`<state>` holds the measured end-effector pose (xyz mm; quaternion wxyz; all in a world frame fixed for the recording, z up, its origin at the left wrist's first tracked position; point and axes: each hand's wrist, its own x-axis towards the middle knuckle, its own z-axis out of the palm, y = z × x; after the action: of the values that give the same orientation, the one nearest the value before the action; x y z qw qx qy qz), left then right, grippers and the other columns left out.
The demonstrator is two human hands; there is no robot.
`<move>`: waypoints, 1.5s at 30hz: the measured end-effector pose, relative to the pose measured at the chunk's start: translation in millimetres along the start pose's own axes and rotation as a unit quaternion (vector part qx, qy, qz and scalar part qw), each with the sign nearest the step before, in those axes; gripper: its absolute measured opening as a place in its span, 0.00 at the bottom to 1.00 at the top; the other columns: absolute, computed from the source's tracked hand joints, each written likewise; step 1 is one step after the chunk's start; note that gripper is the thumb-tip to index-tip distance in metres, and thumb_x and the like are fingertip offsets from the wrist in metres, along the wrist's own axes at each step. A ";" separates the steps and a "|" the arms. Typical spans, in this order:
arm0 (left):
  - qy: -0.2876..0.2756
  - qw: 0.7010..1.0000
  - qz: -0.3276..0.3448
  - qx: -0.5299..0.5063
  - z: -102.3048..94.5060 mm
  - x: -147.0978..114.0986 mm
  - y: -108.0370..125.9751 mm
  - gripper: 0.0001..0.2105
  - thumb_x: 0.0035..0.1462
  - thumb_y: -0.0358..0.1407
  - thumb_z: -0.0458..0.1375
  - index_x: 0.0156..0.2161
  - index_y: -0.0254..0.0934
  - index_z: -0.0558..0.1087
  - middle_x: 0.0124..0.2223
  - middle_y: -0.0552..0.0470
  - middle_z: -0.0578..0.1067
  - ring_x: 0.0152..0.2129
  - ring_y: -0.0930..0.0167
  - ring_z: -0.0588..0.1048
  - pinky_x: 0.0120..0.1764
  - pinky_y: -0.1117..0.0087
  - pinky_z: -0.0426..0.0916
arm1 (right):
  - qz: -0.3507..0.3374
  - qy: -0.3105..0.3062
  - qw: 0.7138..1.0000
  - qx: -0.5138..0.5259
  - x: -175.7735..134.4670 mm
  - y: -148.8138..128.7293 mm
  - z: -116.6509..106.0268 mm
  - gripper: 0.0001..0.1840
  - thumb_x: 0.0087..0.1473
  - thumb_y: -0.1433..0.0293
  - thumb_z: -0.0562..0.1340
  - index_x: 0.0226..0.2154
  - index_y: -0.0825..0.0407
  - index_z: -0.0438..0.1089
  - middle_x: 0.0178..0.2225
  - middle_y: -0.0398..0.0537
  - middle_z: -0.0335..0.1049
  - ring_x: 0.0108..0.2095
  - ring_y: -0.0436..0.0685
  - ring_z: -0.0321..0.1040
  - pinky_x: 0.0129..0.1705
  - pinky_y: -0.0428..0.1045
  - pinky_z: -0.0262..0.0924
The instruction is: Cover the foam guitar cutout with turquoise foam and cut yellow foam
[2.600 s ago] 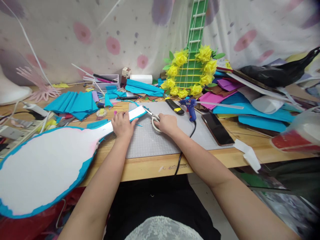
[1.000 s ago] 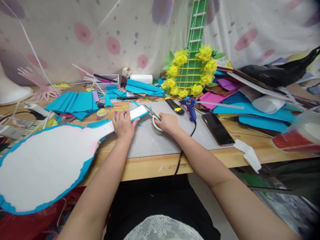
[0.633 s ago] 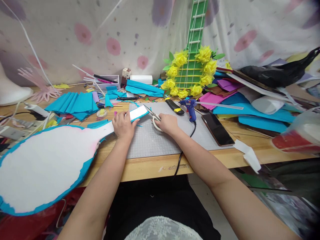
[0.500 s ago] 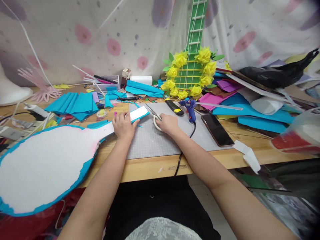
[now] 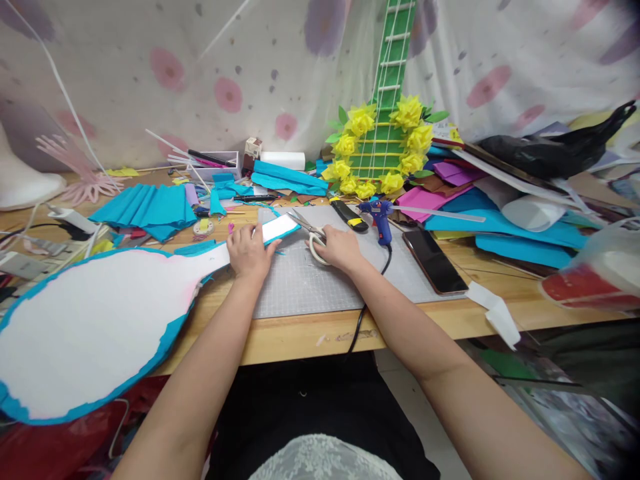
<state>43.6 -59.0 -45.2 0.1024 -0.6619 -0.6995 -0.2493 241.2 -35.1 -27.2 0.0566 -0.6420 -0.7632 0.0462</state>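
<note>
A white, guitar-shaped board (image 5: 95, 327) edged with blue paper lies on the left, its wide body hanging past the table's front edge. My left hand (image 5: 249, 253) is closed around its narrow neck, fingers over the top and thumb along the near side. In my right hand (image 5: 340, 248) is a pair of white-handled scissors (image 5: 316, 245). Their blades point up and left and reach the far end of the neck. Whether they touch the blue paper edge, I cannot tell. Under the scissors is a grey cutting mat (image 5: 300, 293).
Right of my hands lie a yellow-black utility knife (image 5: 349, 215), a blue glue gun (image 5: 381, 220) with its cord, and a phone (image 5: 435, 261). A green paper guitar (image 5: 383, 157) with yellow flowers stands behind. Pleated blue paper (image 5: 147, 208) and scraps cover the back left.
The board's neck and my left hand have shifted slightly right. The scissors' blades have moved a little left and now overlap the neck's tip.
</note>
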 end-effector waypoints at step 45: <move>0.026 1.000 -0.004 -0.002 5.6 1.4 -8.6 0.23 0.53 0.48 0.56 0.51 0.37 0.70 0.49 0.39 0.71 0.47 0.54 0.66 0.49 0.55 0.57 | 0.006 0.003 1.000 0.001 -7.8 1.5 -0.8 0.27 0.57 0.49 0.50 0.42 0.55 0.66 0.41 0.58 0.74 0.43 0.62 0.71 0.44 0.52 0.56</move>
<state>36.1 -55.1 -51.2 0.1185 -0.6523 -0.6989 -0.2683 244.0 -42.5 -26.8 0.0595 -0.6463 -0.7594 0.0455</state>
